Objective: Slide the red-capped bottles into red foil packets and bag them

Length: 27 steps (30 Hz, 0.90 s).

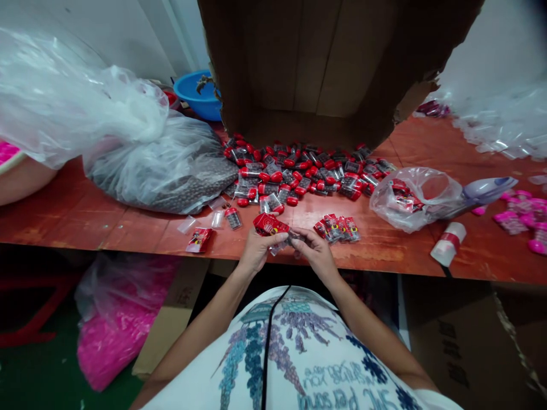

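Observation:
Near the table's front edge, my left hand point(256, 249) grips a red printed packet point(270, 224) between thumb and fingers. Touching its right side, my right hand point(314, 249) is closed on a small clear item whose shape is mostly hidden by the fingers. Just right of my hands lie several red packets point(337, 228) in an overlapping group. To the left are a single red packet point(199, 240) and a small clear container with a red cap point(233, 218). Behind my hands spreads a pile of red-capped clear containers point(294, 171).
A large open cardboard box point(299, 68) stands behind the pile. On the left sits a clear bag of dark beads point(171, 171), near a blue basin point(199, 94). Rightward are a plastic bag point(416, 196), a purple-handled tool point(487, 189), a white roll point(448, 245) and pink pieces point(519, 213).

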Tool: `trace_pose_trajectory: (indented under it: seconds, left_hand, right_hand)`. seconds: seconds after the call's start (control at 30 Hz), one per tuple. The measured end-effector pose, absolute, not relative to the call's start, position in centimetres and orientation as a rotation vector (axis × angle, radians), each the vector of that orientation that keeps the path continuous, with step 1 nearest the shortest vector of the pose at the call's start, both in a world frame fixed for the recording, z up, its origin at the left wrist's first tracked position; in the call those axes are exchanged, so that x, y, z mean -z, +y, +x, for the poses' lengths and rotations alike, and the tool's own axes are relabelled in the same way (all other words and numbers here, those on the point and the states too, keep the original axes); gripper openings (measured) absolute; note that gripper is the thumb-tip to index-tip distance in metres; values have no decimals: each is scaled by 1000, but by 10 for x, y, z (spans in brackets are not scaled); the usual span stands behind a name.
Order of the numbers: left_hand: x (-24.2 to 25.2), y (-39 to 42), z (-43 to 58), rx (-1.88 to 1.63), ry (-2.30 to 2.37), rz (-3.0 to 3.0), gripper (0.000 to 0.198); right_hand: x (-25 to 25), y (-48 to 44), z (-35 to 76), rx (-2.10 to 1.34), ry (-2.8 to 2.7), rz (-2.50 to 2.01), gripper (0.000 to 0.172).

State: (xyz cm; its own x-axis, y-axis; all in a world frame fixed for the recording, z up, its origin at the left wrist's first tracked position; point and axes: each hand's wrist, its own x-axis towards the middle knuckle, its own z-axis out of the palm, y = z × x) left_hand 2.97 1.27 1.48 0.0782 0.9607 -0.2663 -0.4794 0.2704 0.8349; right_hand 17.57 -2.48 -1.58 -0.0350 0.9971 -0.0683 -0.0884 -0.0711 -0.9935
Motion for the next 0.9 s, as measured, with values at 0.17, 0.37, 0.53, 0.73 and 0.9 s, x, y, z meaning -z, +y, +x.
trace_pose_trajectory:
  seconds: [0.17, 0.37, 0.53, 0.73, 0.9]
  left_hand:
    - [-10, 14, 31, -1153, 1041, 620, 52]
    - [-6, 15, 32, -1035, 1049, 624, 27]
    - [-3, 10, 40, -1059, 1037, 634, 26]
    - [-1, 6, 42, -996, 957, 576, 28]
    - [9, 4, 46, -914, 991, 492, 33]
  right_hand:
    - [20, -22, 182, -977, -1374, -1266, 31]
    - [21, -26, 182, -966, -1421, -1257, 30]
    - [25, -27, 176, -977, -1268, -1284, 33]
    - [32, -21, 186, -1270, -1137, -1213, 45]
    - [38, -19, 192, -1127, -1216, -1276, 31]
